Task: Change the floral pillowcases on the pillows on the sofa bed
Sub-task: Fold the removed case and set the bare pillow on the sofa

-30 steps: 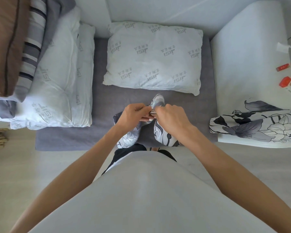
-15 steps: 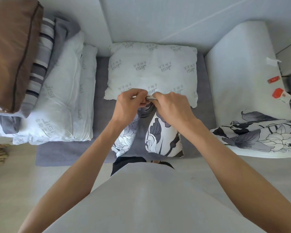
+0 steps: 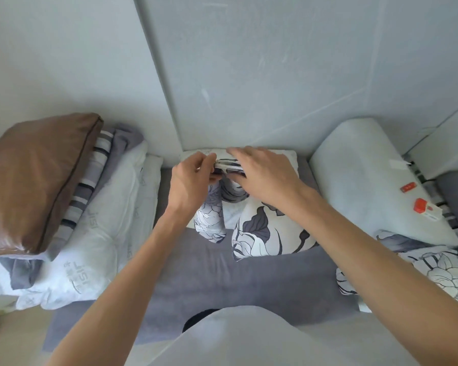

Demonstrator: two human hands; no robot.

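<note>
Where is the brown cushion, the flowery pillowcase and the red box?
brown cushion (image 3: 35, 180), head view, middle of its top face.
flowery pillowcase (image 3: 265, 231), head view, its hanging right part.
red box (image 3: 421, 205), head view, its red top.

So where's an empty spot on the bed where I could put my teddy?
The grey mattress lies bare between the stacked white pillows and the floral pillowcase on the armrest. Up by the wall it's crowded: both hands, left hand and right hand, hold a floral pillowcase over the pillow.
</note>
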